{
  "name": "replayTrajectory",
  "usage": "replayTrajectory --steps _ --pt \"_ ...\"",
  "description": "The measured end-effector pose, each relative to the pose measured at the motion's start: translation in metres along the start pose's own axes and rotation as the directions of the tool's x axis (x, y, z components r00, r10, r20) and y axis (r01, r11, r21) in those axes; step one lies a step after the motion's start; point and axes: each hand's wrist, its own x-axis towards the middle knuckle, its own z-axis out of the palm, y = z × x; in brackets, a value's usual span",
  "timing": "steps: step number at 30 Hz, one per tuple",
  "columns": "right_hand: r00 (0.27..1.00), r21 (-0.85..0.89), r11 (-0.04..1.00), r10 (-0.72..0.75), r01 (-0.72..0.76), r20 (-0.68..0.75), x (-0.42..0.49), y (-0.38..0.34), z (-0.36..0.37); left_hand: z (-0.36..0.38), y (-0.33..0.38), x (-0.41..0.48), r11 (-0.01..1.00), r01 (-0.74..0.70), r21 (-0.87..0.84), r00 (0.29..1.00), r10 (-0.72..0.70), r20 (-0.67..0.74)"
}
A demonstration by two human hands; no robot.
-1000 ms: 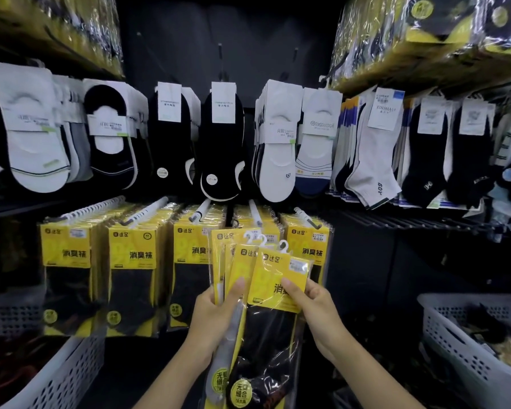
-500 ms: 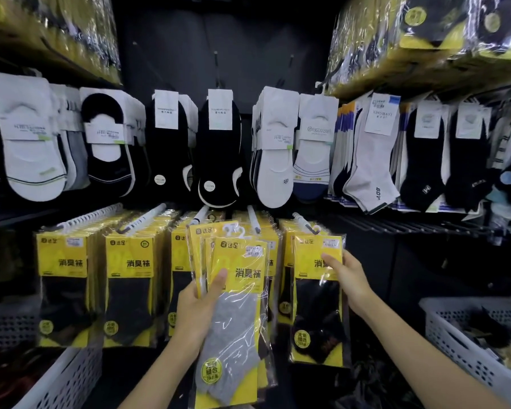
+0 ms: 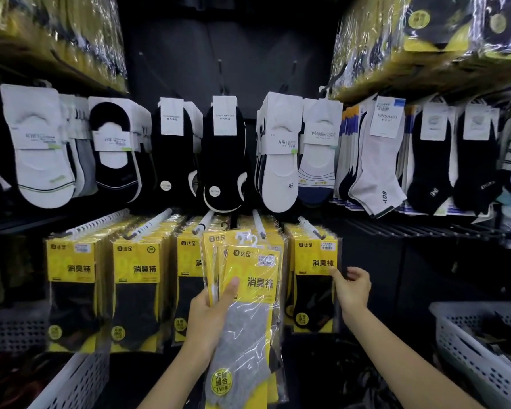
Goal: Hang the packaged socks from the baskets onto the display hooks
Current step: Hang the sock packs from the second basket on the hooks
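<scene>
My left hand (image 3: 211, 318) grips a fanned bunch of yellow sock packs (image 3: 255, 293). The thumb lies across the front one and the fingers curl behind, and a grey sock shows through its film. I hold the bunch up before the middle of the hook row. My right hand (image 3: 353, 287) is slack, one fingertip touching the right edge of the hung pack (image 3: 314, 290), foremost on the rightmost hook (image 3: 309, 227). The left basket (image 3: 71, 382) and right basket (image 3: 466, 352) sit below.
</scene>
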Motion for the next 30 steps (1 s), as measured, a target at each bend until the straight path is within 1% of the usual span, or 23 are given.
replayTrajectory --steps 1,2,3,4,5,6,7,9,11,15,18,20,22,24,25,27,30 --pt "1.000 0.024 1.000 -0.015 0.014 0.013 -0.009 -0.001 -0.001 0.001 0.000 -0.001 1.000 -0.002 -0.005 1.000 0.002 -0.001" --pt "0.996 0.065 0.998 -0.019 0.013 0.087 -0.019 -0.003 -0.002 0.002 0.000 -0.001 1.000 -0.005 -0.012 1.000 0.005 0.002" --pt "0.978 0.112 0.994 -0.009 -0.015 0.210 -0.032 -0.007 -0.001 0.003 0.000 -0.003 1.000 -0.005 -0.019 1.000 0.005 0.007" --pt "0.941 0.153 0.987 -0.004 -0.051 0.339 -0.047 -0.011 -0.001 0.005 0.000 -0.004 1.000 -0.008 -0.027 1.000 0.009 0.018" --pt "0.900 0.178 0.982 -0.021 -0.064 0.435 -0.062 -0.015 -0.001 0.007 0.000 -0.006 0.999 -0.007 -0.032 0.999 0.008 0.031" --pt "0.873 0.190 0.981 -0.057 -0.042 0.485 -0.075 -0.018 0.000 0.010 0.000 -0.008 0.999 -0.005 -0.041 0.999 0.007 0.045" --pt "0.860 0.202 0.979 -0.099 -0.004 0.500 -0.087 -0.021 0.001 0.013 0.000 -0.010 0.998 -0.002 -0.057 0.998 0.006 0.055" --pt "0.859 0.220 0.974 -0.162 0.059 0.485 -0.103 -0.027 0.003 0.017 0.000 -0.012 0.995 0.002 -0.096 0.997 0.006 0.080" --pt "0.852 0.241 0.968 -0.180 0.066 0.491 -0.112 -0.029 0.006 0.020 -0.001 -0.015 0.993 0.001 -0.122 0.994 0.013 0.111" --pt "0.831 0.272 0.962 -0.147 -0.005 0.536 -0.113 -0.028 0.005 0.018 -0.004 -0.017 0.996 -0.021 -0.092 0.994 0.031 0.104" --pt "0.823 0.259 0.962 -0.082 -0.081 0.562 -0.105 -0.020 -0.002 0.013 -0.005 -0.015 0.996 -0.056 -0.067 0.995 0.061 0.077" --pt "0.854 0.261 0.957 -0.030 -0.125 0.520 -0.091 -0.015 -0.011 0.010 -0.004 -0.013 0.995 -0.086 -0.047 0.995 0.089 0.053" --pt "0.907 0.293 0.944 0.012 -0.149 0.422 -0.073 -0.010 -0.023 0.006 -0.003 -0.009 0.995 -0.101 -0.011 0.994 0.101 0.043" --pt "0.951 0.317 0.938 0.040 -0.142 0.307 -0.053 -0.008 -0.034 0.000 -0.002 -0.003 0.992 -0.125 0.004 0.991 0.125 0.038" --pt "0.964 0.311 0.943 0.033 -0.118 0.265 -0.043 -0.009 -0.037 -0.001 -0.002 0.000 0.991 -0.132 0.001 0.990 0.132 0.044" --pt "0.974 0.279 0.959 -0.018 -0.047 0.225 -0.025 -0.012 -0.038 -0.003 -0.001 0.005 0.990 -0.143 -0.007 0.987 0.143 0.067" --pt "0.961 0.223 0.974 -0.105 0.047 0.256 -0.005 -0.021 -0.030 -0.004 0.000 0.007 0.989 -0.148 -0.017 0.987 0.149 0.064"
